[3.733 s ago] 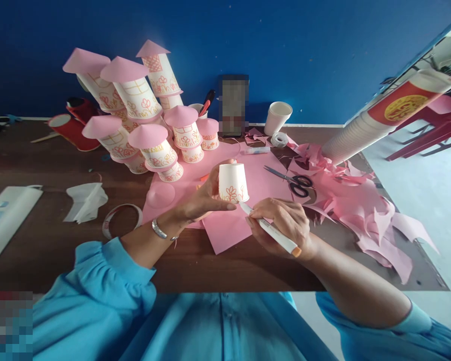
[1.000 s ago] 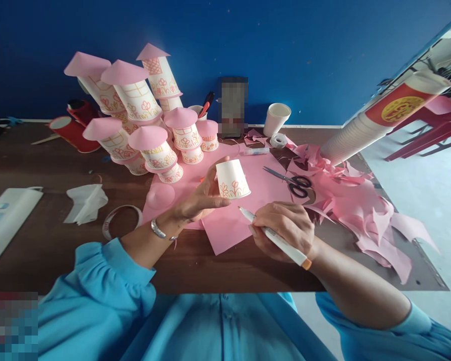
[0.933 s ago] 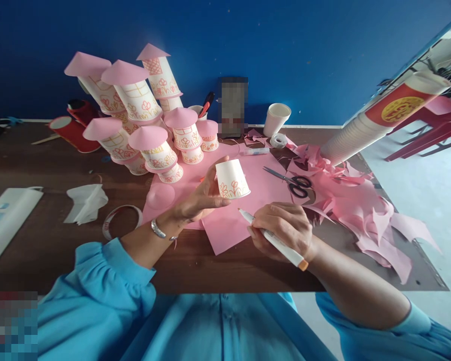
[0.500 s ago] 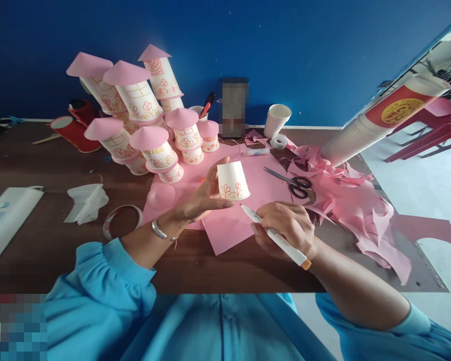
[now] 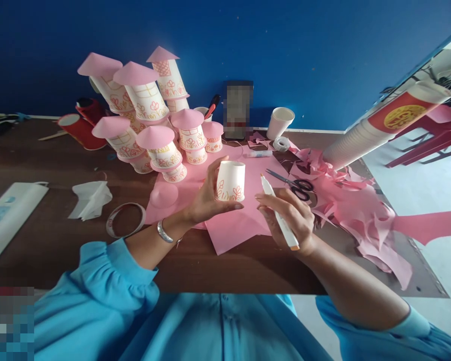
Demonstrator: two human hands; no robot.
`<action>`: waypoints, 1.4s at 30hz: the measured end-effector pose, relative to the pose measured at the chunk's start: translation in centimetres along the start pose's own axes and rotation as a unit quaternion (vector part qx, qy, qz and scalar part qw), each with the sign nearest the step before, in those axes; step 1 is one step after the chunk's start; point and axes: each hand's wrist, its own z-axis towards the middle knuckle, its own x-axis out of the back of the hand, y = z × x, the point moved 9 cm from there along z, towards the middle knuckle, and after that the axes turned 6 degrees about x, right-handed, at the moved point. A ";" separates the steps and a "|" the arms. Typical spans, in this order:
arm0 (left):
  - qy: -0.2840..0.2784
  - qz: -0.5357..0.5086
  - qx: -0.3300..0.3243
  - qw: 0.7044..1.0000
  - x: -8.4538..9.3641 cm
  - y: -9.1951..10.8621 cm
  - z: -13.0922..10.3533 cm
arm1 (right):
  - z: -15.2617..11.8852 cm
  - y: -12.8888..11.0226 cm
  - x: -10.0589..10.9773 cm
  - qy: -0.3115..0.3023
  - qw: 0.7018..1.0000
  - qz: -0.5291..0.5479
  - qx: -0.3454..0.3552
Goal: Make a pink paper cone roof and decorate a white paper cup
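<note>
A white paper cup point(image 5: 231, 178) with orange-red flowers drawn near its lower edge is gripped in my left hand point(image 5: 205, 200), thumb in front and fingers behind. It is upside down, over pink paper point(image 5: 225, 233). My right hand point(image 5: 291, 215) holds a white marker point(image 5: 280, 213) with an orange end; its orange tip points up and left, just right of the cup and apart from it. Black-handled scissors point(image 5: 298, 186) lie beyond my right hand. To the left, several cup towers with pink cone roofs point(image 5: 156, 138) carry similar flower drawings.
A tall stack of white cups point(image 5: 361, 133) leans at the right behind pink paper scraps point(image 5: 357, 205). A single white cup point(image 5: 280, 123), a tape roll point(image 5: 281, 144) and a glue stick point(image 5: 258, 154) are at the back. A larger tape roll point(image 5: 126, 220) lies left, near a white power strip point(image 5: 15, 215).
My left hand has turned the cup, so the drawn flowers sit differently. My right hand has raised the marker, its tip now higher and farther right, beside the cup. The view has shifted slightly.
</note>
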 end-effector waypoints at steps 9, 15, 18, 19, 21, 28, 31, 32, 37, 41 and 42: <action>-0.032 -0.015 0.044 0.998 -0.7 -0.5 -0.3 | -0.3 0.5 -1.3 -0.048 0.998 -0.027 -0.023; -0.057 -0.019 0.023 0.998 -1.2 -0.4 -0.1 | -0.7 0.9 -2.1 -0.075 0.996 -0.042 -0.031; -0.059 0.007 0.013 0.998 -1.1 -0.5 -0.1 | -0.9 0.9 -2.5 -0.092 0.994 -0.044 -0.029; -0.065 0.012 0.010 0.998 -1.2 -0.5 -0.2 | -1.0 0.9 -2.7 -0.097 0.994 -0.045 -0.030; -0.087 0.009 0.008 0.996 -1.4 -0.5 -0.3 | -1.1 1.0 -2.8 -0.100 0.993 -0.046 -0.033; -0.106 0.020 -0.015 0.994 -1.0 -0.5 -0.5 | -1.3 1.4 -2.4 -0.083 0.995 -0.041 -0.037; -0.103 0.001 -0.005 0.995 -0.9 -0.9 -0.5 | -1.3 1.6 -2.3 -0.076 0.995 -0.044 -0.043; -0.105 -0.013 0.001 0.994 -0.9 -1.0 -0.5 | -1.3 1.8 -2.2 -0.074 0.995 -0.044 -0.046; -0.116 -0.066 0.004 0.991 -1.5 -0.7 -0.6 | -1.5 2.4 -2.2 -0.056 0.995 -0.041 -0.064; -0.070 -0.047 -0.005 0.996 -0.9 -0.3 -0.3 | -1.6 2.6 -2.0 -0.032 0.997 -0.035 -0.057; -0.057 -0.037 -0.008 0.998 -0.7 -0.2 -0.3 | -1.7 2.7 -1.9 -0.026 0.998 -0.028 -0.058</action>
